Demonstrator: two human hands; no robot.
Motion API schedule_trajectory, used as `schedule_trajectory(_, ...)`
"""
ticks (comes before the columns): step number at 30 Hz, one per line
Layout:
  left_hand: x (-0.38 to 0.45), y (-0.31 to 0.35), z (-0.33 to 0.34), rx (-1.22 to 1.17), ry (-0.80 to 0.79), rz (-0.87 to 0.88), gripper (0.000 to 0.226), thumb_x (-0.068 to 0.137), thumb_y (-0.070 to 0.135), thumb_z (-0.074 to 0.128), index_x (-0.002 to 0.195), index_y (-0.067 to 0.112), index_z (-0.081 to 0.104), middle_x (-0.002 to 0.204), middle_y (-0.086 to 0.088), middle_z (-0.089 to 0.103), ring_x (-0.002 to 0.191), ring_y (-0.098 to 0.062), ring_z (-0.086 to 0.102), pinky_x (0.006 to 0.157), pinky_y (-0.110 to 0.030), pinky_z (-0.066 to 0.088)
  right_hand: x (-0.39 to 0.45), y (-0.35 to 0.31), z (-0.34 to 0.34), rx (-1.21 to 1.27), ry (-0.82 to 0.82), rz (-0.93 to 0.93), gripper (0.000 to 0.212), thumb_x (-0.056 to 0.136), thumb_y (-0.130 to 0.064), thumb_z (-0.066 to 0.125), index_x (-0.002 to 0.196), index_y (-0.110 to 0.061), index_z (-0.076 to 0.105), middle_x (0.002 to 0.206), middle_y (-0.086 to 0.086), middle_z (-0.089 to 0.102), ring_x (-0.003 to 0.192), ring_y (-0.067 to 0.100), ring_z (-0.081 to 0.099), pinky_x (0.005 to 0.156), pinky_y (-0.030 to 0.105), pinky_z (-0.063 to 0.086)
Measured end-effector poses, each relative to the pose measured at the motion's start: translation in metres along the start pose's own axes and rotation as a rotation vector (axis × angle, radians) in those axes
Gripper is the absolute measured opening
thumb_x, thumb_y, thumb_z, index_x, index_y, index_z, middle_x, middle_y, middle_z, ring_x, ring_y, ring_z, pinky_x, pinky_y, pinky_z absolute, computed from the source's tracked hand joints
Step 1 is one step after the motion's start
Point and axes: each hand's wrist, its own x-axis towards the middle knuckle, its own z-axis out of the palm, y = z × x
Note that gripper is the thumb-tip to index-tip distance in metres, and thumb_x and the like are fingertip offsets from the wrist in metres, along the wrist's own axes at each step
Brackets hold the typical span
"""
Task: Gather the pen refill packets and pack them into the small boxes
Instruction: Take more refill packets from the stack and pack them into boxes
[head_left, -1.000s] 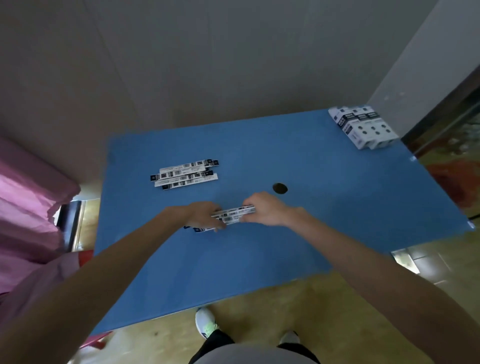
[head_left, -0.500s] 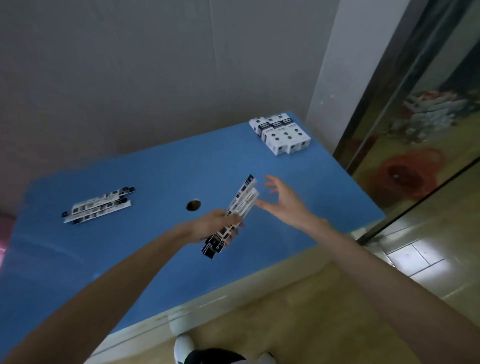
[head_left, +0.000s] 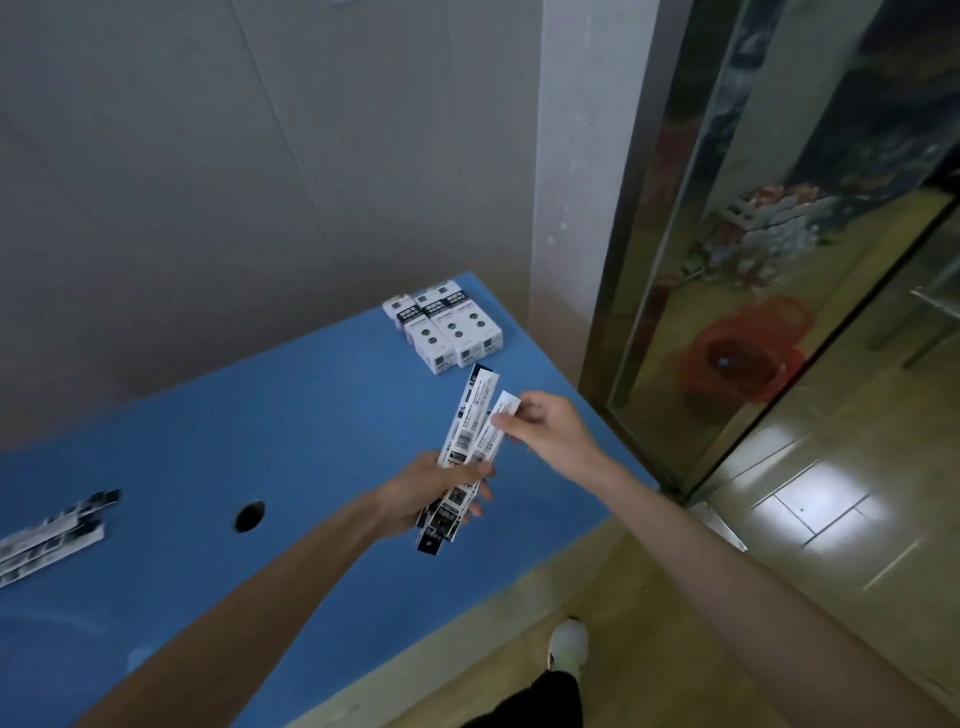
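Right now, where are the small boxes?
In the head view, the small boxes stand grouped at the far right corner of the blue table, near the wall, beyond both hands.

A plain indoor packing spot, perhaps a small stockroom: a blue table (head_left: 291, 415) stands against bare grey wall panels (head_left: 260, 156), with tiled flooring (head_left: 779, 571) beside it and a mirrored metal door (head_left: 753, 234) right of the table.

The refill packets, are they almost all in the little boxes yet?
Not yet. Done: one bunch of packets is gathered off the blue table. In hand: the left hand holds that bunch, and the right hand pinches the top end of one packet. Left: another pile lies on the table's left edge, and the boxes at the far corner look closed.
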Motion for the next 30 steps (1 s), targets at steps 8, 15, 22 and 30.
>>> schedule_trajectory(8,0.100,0.064,0.045,-0.145,0.011,0.026,0.060,0.101,0.062,0.044,0.110,0.006,0.066,0.079,-0.006,0.063,0.061,-0.018,0.054,0.056,-0.029,0.046,0.078,0.002,-0.110,0.004,-0.059,0.090,0.013,0.095,-0.017,0.072,0.108,-0.014,0.071,0.092,0.002,0.079,0.075,0.008,0.068,0.063,0.023,0.048)
schedule_trajectory(15,0.158,0.115,0.083,-0.164,0.100,0.070,0.044,0.109,0.043,0.042,0.125,0.006,0.060,0.098,-0.015,0.074,0.070,-0.021,0.065,0.060,-0.030,0.053,0.142,0.001,-0.192,-0.041,-0.126,0.039,0.013,0.094,-0.022,0.073,0.107,-0.020,0.071,0.096,0.000,0.079,0.077,0.009,0.070,0.061,0.021,0.049)
schedule_trajectory(22,0.218,0.156,0.113,-0.319,0.261,0.108,0.035,0.104,0.037,0.056,0.128,0.012,0.062,0.104,-0.017,0.076,0.068,-0.019,0.066,0.056,-0.027,0.053,0.213,0.015,-0.255,0.017,-0.233,0.016,0.016,0.094,-0.020,0.074,0.109,-0.016,0.072,0.097,-0.005,0.080,0.082,0.012,0.073,0.060,0.019,0.051)
schedule_trajectory(30,0.264,0.201,0.135,-0.316,0.370,0.117,0.056,0.087,0.050,0.070,0.130,0.014,0.063,0.106,-0.015,0.075,0.075,-0.020,0.064,0.064,-0.028,0.053,0.282,0.010,-0.310,0.048,-0.445,-0.043,0.026,0.095,-0.018,0.073,0.120,-0.016,0.067,0.099,-0.001,0.078,0.073,0.015,0.068,0.054,0.022,0.050)
